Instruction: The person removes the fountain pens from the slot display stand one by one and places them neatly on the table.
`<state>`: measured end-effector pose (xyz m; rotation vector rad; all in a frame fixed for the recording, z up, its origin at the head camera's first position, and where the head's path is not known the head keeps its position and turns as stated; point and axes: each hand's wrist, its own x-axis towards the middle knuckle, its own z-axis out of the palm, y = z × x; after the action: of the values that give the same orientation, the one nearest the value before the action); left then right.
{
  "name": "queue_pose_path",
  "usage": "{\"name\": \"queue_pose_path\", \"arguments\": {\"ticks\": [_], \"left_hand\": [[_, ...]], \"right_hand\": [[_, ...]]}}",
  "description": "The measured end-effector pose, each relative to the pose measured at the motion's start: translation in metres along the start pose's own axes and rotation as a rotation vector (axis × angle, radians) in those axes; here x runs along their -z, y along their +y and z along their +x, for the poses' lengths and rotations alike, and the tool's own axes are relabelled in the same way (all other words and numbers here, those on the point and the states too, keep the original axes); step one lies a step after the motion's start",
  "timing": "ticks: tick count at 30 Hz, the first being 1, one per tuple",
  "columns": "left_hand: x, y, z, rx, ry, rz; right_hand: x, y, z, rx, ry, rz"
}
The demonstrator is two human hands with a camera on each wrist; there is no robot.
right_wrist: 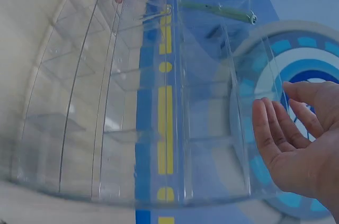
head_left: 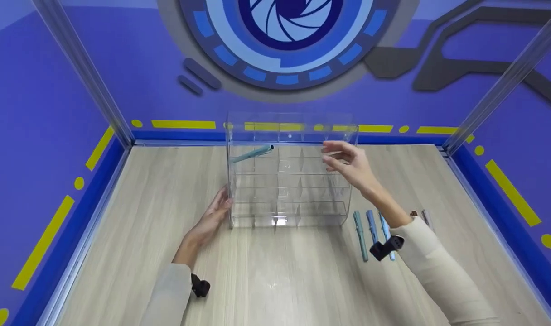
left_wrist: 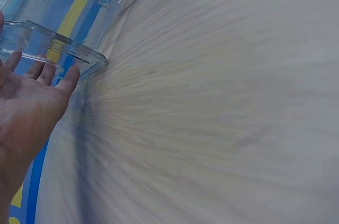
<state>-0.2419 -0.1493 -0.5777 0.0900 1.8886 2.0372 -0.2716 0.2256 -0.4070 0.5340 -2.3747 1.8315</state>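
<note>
A clear acrylic organizer (head_left: 311,222) with several rows of compartments stands on the table. A teal pen (head_left: 253,154) leans at a slant in its top left compartment, and in the right wrist view this pen (right_wrist: 222,11) looks green. My left hand (head_left: 212,217) touches the organizer's left side, and in the left wrist view its spread fingertips (left_wrist: 72,73) lie along the clear edge. Over the upper right of the organizer hovers my right hand (head_left: 350,165), fingers loosely bent, nothing between thumb and fingertips.
Several pens lie right of the organizer: a green pen (head_left: 360,235), a blue pen (head_left: 371,224), a light blue one, then a brown and a silver one partly hidden by my right forearm. Blue-purple panels (head_left: 166,99) with metal posts (head_left: 87,68) enclose the table.
</note>
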Motion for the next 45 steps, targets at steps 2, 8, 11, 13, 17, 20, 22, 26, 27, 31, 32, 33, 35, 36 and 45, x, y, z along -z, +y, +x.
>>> {"name": "queue_pose_path", "arguments": {"ticks": [2, 8, 11, 13, 17, 20, 22, 26, 27, 31, 32, 33, 35, 36, 45], "left_hand": [[0.000, -0.001, 0.000, -0.005, 0.001, 0.002], [-0.001, -0.006, 0.000, 0.006, 0.003, -0.004], [0.000, -0.005, 0.001, 0.000, 0.011, -0.004], [-0.001, -0.004, 0.002, 0.004, 0.019, -0.002], [-0.002, -0.003, 0.006, 0.006, 0.029, 0.003], [-0.004, -0.004, 0.007, -0.009, 0.022, -0.004], [-0.005, -0.004, 0.007, -0.018, 0.016, -0.003], [-0.004, -0.005, 0.004, -0.025, 0.010, 0.001], [-0.003, -0.005, 0.003, -0.023, 0.015, 0.004], [-0.001, -0.006, 0.004, -0.036, 0.019, 0.008], [-0.001, -0.006, 0.004, -0.039, 0.017, 0.007], [-0.001, -0.006, 0.004, -0.039, 0.018, 0.007], [-0.002, -0.006, 0.005, -0.041, 0.018, 0.006], [-0.002, -0.005, 0.005, -0.039, 0.020, 0.006], [-0.002, -0.004, 0.004, -0.026, 0.026, 0.009]], "right_hand": [[-0.010, -0.002, 0.006, -0.025, -0.037, 0.014], [-0.038, -0.008, 0.020, -0.153, -0.131, 0.095], [-0.052, -0.010, 0.027, -0.184, -0.172, 0.133], [-0.060, -0.011, 0.032, -0.186, -0.188, 0.159], [-0.077, -0.013, 0.035, -0.194, -0.180, 0.229], [-0.090, -0.013, 0.035, -0.205, -0.160, 0.272], [-0.099, -0.013, 0.034, -0.207, -0.156, 0.289], [-0.115, -0.012, 0.035, -0.229, -0.145, 0.339], [-0.119, -0.012, 0.036, -0.231, -0.138, 0.356], [-0.130, -0.014, 0.037, -0.255, -0.108, 0.407], [-0.132, -0.014, 0.037, -0.261, -0.103, 0.409], [-0.134, -0.014, 0.038, -0.265, -0.100, 0.408], [-0.137, -0.014, 0.039, -0.276, -0.096, 0.409], [-0.139, -0.014, 0.040, -0.280, -0.093, 0.408], [-0.152, -0.006, 0.044, -0.291, -0.037, 0.411]]}}
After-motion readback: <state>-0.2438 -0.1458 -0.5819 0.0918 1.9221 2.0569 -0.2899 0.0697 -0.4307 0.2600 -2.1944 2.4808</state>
